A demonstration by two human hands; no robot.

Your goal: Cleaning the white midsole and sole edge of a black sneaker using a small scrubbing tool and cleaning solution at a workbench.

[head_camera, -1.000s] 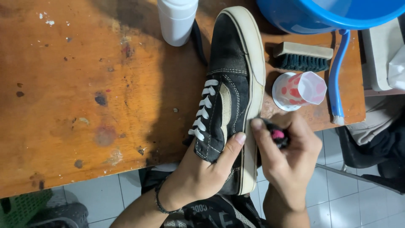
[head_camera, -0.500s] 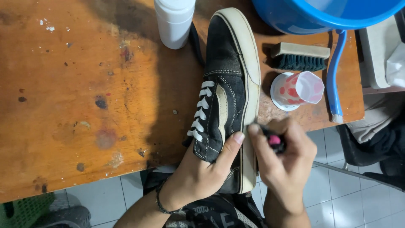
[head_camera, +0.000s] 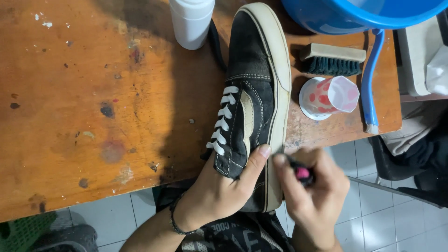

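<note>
A black canvas sneaker (head_camera: 252,93) with white laces and a cream rubber sole lies on its side, toe pointing away, heel hanging over the near edge of the wooden table (head_camera: 84,102). My left hand (head_camera: 219,191) grips the heel end, thumb pressed on the side panel. My right hand (head_camera: 312,191) is closed on a small dark brush with a pink part (head_camera: 301,171), held against the sole's edge near the heel. The brush's bristles are hidden by my fingers.
A wooden scrub brush (head_camera: 332,59) and a tipped white cup with red spots (head_camera: 329,97) lie right of the shoe. A blue basin (head_camera: 354,14) with a blue handle (head_camera: 373,79) sits at the back right, a white bottle (head_camera: 191,23) behind the shoe. Tiled floor lies below.
My right hand with the small brush has shifted slightly along the sole near the heel. The shoe and my left hand have stayed put.
</note>
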